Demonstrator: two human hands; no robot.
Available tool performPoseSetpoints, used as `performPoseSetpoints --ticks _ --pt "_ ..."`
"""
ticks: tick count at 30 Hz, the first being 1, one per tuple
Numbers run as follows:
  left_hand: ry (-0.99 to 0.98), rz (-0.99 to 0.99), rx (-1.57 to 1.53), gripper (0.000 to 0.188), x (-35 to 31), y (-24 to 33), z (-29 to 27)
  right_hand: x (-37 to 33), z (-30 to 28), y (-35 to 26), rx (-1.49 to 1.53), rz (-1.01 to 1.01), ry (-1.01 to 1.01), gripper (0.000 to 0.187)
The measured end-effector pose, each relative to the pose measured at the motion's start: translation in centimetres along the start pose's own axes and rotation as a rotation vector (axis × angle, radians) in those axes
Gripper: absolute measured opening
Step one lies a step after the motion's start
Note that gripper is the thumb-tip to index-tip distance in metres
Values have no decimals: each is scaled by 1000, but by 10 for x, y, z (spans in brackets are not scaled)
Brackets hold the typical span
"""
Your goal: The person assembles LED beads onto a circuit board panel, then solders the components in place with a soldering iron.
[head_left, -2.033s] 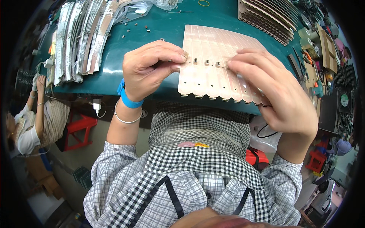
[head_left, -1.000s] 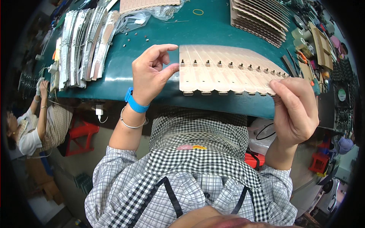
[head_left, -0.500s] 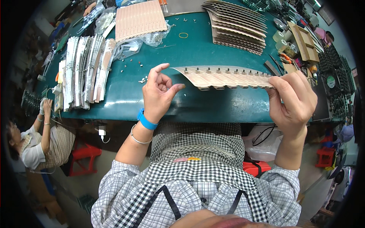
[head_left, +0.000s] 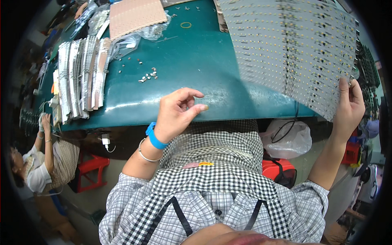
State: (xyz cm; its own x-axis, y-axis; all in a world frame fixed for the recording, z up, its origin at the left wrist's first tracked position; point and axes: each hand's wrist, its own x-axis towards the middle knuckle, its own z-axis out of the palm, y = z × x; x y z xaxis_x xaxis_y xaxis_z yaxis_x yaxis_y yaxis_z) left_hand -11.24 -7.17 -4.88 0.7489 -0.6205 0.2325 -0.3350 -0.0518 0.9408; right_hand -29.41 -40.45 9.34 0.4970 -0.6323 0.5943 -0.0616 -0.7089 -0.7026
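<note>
A wide white LED circuit board panel (head_left: pixel 294 45), dotted with rows of small yellowish LEDs, is tilted up over the right side of the table. My right hand (head_left: pixel 349 104) pinches its lower right edge between thumb and fingers. The panel's face is turned toward me, and it hides most of the stack of panels behind it. My left hand (head_left: pixel 179 110) hovers at the table's front edge, apart from the panel. Its thumb and index finger are bent with a gap between them, and nothing shows in it. Small loose metallic pieces (head_left: pixel 149 75) lie on the table beyond it.
On the green table (head_left: pixel 192 73), bundled strips (head_left: pixel 83 77) stand at the left. A pinkish panel stack (head_left: pixel 136 18) rests on clear plastic at the back. A yellow rubber band (head_left: pixel 185 25) lies nearby. Another person (head_left: pixel 41 159) works at far left, beside a red stool (head_left: pixel 92 173).
My right hand has moved right, and the panel has swung from nearly edge-on to face-on, up and to the right. My left hand has shifted slightly right and toward me.
</note>
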Motion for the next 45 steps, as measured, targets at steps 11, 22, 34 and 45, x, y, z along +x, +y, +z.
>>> performPoseSetpoints --ticks 11,22,34,45 --pt "-708 -60 -156 23 -25 5 62 -90 30 69 707 747 21 23" --pt "-954 -431 -460 50 -30 4 105 -140 76 59 826 927 189 24" --pt "-860 -548 -650 47 -25 15 105 -148 104 45 838 973 279 19" --pt "-501 -581 -736 29 -37 12 67 -162 109 -4 999 1137 -144 25"
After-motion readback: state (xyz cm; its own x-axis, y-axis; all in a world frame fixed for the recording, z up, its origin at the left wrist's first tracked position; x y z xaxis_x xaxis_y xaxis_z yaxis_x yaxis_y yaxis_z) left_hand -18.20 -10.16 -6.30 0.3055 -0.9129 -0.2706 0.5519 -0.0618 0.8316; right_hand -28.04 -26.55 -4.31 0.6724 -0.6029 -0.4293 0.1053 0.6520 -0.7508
